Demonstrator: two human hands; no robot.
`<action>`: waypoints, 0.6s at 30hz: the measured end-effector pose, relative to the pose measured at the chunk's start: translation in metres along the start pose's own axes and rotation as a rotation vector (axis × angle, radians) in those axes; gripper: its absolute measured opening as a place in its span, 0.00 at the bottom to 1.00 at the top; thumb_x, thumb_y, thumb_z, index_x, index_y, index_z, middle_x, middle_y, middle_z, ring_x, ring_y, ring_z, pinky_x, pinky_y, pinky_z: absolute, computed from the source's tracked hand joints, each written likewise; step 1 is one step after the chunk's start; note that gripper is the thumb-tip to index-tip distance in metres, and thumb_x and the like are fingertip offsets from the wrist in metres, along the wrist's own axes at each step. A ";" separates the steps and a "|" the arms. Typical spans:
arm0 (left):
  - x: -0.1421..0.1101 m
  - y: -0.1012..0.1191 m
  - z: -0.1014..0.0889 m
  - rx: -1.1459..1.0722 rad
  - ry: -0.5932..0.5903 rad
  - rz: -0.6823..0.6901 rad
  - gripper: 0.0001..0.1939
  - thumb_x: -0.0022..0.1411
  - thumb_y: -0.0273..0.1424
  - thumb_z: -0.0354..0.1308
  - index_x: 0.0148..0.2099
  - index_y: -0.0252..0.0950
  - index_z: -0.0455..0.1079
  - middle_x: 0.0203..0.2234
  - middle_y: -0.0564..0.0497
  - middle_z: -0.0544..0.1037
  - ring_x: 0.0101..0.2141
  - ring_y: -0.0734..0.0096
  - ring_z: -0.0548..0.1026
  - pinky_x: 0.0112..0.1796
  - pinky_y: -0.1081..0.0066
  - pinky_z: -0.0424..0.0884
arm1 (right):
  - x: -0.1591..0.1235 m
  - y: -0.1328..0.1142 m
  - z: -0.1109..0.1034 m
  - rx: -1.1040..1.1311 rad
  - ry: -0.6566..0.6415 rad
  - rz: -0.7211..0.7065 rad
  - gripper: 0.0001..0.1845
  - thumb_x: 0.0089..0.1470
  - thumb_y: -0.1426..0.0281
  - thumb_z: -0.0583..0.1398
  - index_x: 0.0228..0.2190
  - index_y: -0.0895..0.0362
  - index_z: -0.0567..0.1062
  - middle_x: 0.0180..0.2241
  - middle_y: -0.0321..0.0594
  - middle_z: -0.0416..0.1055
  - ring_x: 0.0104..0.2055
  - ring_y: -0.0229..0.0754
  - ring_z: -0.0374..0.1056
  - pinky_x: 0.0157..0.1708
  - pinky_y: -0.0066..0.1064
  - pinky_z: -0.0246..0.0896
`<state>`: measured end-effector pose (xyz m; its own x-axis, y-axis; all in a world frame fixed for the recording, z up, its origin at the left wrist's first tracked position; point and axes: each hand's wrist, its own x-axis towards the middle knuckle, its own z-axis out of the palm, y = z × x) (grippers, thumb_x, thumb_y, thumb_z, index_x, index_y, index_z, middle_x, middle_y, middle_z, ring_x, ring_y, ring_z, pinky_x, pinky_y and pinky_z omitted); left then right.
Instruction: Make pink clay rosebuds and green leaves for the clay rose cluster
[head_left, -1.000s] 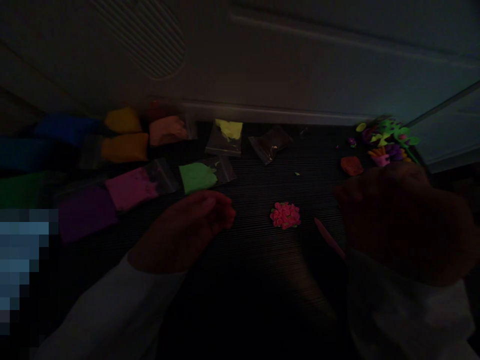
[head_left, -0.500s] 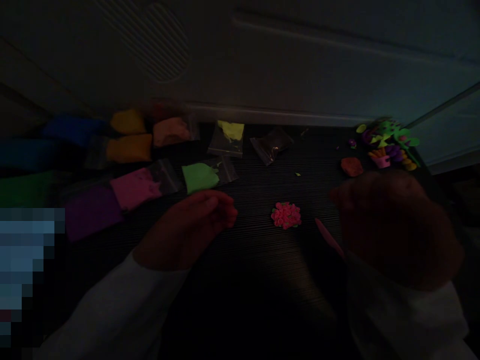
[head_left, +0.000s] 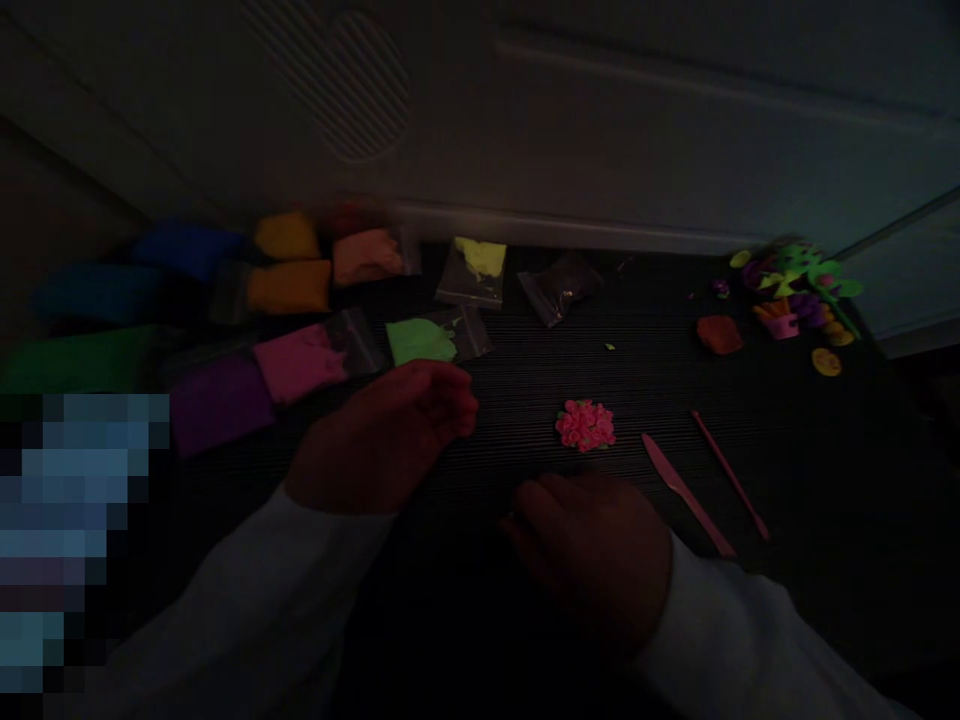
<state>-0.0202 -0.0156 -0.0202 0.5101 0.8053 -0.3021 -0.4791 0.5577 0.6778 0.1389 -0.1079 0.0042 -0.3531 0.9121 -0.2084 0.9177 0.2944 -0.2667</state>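
Note:
In the dim light, my left hand (head_left: 386,430) rests at centre left, its fingers curled in with the thumb above them. What lies in them, if anything, is hidden. My right hand (head_left: 596,555) is low at centre, back upward and fingers bunched together; anything between its fingertips is too dark to make out. Just beyond it is a cluster of small pink clay roses (head_left: 586,426) with bits of green at its edge. To the right of that hand lie a pink plastic clay knife (head_left: 686,493) and a thin pink modelling stick (head_left: 730,475).
Bags of coloured clay, such as purple (head_left: 223,403), pink (head_left: 300,362), light green (head_left: 421,341) and yellow (head_left: 480,258), line the left and back. At right are a reddish-brown lump (head_left: 719,335), small clay pieces (head_left: 806,285) and a yellow disc (head_left: 826,362). A pale panel (head_left: 637,150) stands behind.
My right hand has moved left and down from the right side, uncovering the knife, the stick and the yellow disc. The left hand keeps its curled shape. The view has shifted slightly.

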 end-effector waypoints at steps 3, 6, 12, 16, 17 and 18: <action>-0.001 0.000 0.003 -0.002 0.018 -0.003 0.08 0.54 0.28 0.51 0.32 0.31 0.71 0.26 0.49 0.74 0.30 0.72 0.71 0.33 0.72 0.69 | 0.002 0.003 -0.001 -0.008 0.019 0.030 0.09 0.52 0.64 0.51 0.25 0.54 0.66 0.22 0.33 0.68 0.22 0.38 0.63 0.21 0.29 0.41; -0.002 0.001 0.007 0.002 0.043 -0.012 0.09 0.53 0.29 0.51 0.32 0.32 0.71 0.26 0.49 0.74 0.30 0.72 0.71 0.32 0.73 0.68 | 0.002 0.004 -0.004 0.008 -0.016 0.043 0.09 0.52 0.63 0.51 0.26 0.54 0.66 0.23 0.33 0.69 0.22 0.37 0.63 0.21 0.29 0.42; -0.001 0.003 0.011 0.009 0.064 -0.032 0.08 0.51 0.29 0.52 0.31 0.31 0.71 0.23 0.49 0.74 0.28 0.72 0.71 0.32 0.72 0.67 | -0.007 0.012 0.001 0.117 0.045 -0.009 0.11 0.52 0.62 0.51 0.25 0.56 0.66 0.22 0.34 0.67 0.23 0.35 0.61 0.23 0.28 0.46; -0.001 0.003 0.012 0.012 0.065 -0.037 0.08 0.50 0.30 0.54 0.30 0.31 0.70 0.23 0.49 0.73 0.27 0.73 0.70 0.31 0.72 0.67 | -0.016 0.020 0.007 0.155 0.162 -0.128 0.09 0.53 0.67 0.51 0.34 0.56 0.68 0.24 0.35 0.67 0.26 0.35 0.61 0.27 0.29 0.50; -0.001 0.003 0.012 0.012 0.064 -0.034 0.08 0.50 0.30 0.53 0.30 0.31 0.70 0.23 0.49 0.73 0.27 0.73 0.70 0.31 0.73 0.67 | -0.017 0.021 0.009 0.135 0.186 -0.160 0.11 0.52 0.67 0.51 0.38 0.56 0.68 0.24 0.35 0.67 0.26 0.35 0.60 0.28 0.29 0.50; -0.001 0.003 0.012 0.012 0.064 -0.031 0.08 0.51 0.30 0.53 0.30 0.31 0.70 0.23 0.49 0.73 0.27 0.73 0.70 0.31 0.73 0.66 | -0.018 0.021 0.010 0.110 0.205 -0.187 0.13 0.52 0.68 0.51 0.41 0.55 0.67 0.24 0.35 0.66 0.26 0.36 0.60 0.28 0.30 0.50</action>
<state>-0.0135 -0.0176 -0.0093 0.4782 0.7989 -0.3649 -0.4550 0.5807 0.6751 0.1627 -0.1209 -0.0067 -0.4602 0.8866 0.0455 0.8108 0.4406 -0.3854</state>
